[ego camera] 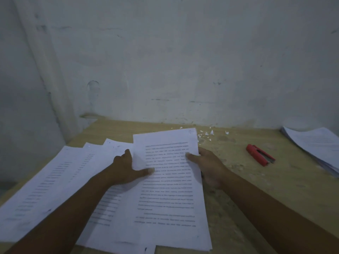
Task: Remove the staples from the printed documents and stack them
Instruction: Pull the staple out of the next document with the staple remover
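A printed document (168, 195) lies lengthwise in front of me on the wooden table (238, 180), partly over several other printed sheets (55, 180) fanned out to the left. My left hand (126, 167) grips its left edge, thumb on top of the page. My right hand (209, 165) holds its right edge, thumb pressed on the text and fingers beneath. A red staple remover (260, 157) lies on the table to the right, apart from both hands.
Another pile of printed papers (315, 145) sits at the far right edge of the table. Small torn paper scraps (209, 133) are scattered near the wall behind the document. A pale wall closes the back and left.
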`<state>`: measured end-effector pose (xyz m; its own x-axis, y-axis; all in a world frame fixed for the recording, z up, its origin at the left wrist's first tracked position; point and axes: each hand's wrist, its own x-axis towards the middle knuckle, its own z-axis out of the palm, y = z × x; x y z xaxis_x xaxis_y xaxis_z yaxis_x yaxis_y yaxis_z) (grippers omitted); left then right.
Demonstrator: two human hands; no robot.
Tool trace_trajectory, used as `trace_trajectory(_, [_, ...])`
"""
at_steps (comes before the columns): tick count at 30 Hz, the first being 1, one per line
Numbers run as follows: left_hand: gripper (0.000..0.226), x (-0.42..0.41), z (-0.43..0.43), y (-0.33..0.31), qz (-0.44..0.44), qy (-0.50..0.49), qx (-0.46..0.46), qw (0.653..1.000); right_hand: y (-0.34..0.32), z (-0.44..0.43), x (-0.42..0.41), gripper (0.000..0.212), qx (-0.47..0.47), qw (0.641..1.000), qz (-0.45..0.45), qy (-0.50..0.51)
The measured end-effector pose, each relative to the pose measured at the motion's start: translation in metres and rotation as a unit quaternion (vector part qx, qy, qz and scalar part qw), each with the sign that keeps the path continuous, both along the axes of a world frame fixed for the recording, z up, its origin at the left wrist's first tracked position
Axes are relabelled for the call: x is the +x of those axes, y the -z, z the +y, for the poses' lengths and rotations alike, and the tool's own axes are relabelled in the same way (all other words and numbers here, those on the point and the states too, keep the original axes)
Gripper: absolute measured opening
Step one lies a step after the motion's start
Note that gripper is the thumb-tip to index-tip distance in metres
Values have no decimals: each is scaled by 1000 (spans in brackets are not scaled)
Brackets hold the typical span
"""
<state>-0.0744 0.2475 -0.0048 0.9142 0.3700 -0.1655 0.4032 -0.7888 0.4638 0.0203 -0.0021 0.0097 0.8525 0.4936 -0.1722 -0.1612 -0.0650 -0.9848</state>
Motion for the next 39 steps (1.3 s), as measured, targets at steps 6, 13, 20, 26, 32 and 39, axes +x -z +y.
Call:
trace_trajectory(6, [91, 1, -8, -23, -218, 1, -392, 894, -18, -26, 11, 32, 144, 989, 4, 21])
trace_trajectory(13, [40, 17, -73, -65, -287, 38, -535, 794, -60, -71, 27, 33, 177, 979, -84, 54])
trace_trajectory(20, [37, 39, -132, -90, -294, 96, -520, 796, -107, -125, 35, 32, 163, 965, -180, 100])
trace_trajectory(26, [35, 58, -171, -80, -306, 113, -520, 789, -114, -168, 29, 34, 155, 947, -254, 117])
trace_trajectory(32, [35, 67, -195, -43, -287, 52, -493, 820, -65, -193, 30, 30, 121, 959, -233, 103])
trace_trajectory(39, [24, 69, -195, -36, -262, 57, -474, 839, -35, -193, 33, 30, 60, 965, -235, 100])
